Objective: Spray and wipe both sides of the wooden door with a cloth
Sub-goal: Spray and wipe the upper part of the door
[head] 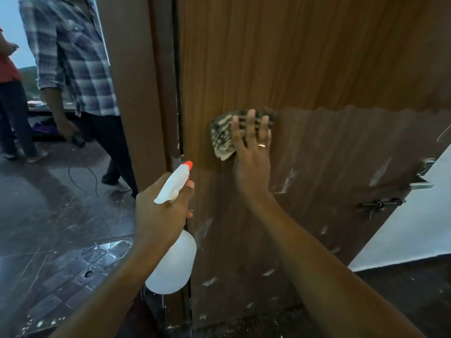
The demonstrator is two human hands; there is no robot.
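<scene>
- One wooden door (317, 69) fills the view from 12 to 5 o'clock, standing open with its hinge edge against the frame (146, 93). A wavy line crosses it at mid-height, with duller wood and pale smears below. The step in hand appears to be wiping this face. Its other side is out of view, so the task looks no more than part done.
- Two bystanders stand past the doorway at 10 o'clock, the nearer in a checked shirt (73, 57), well apart from the work.
- The right forearm rises from 5 o'clock toward the centre, while the left comes up from 7 o'clock.
- The spray bottle (173, 259) hangs at 7 o'clock, just beside the door's edge, nozzle angled up toward 12.
- The left hand (161, 211) grips the bottle's neck with curled fingers, one fingertip lying by the trigger.
- The right hand (253, 152) lies flat on the door, fingers straight and spread, pressing the cloth to the wood.
- The cloth (223, 135), striped and bunched, sits just left of centre, under the fingers and spilling toward 9 o'clock.
- The next move probably calls for firm, even strokes down across the smeared lower zone, with fresh spray where marks persist near 6 o'clock.
- A bolt (380, 204) sits at 4 o'clock, a likely snag for the cloth.
</scene>
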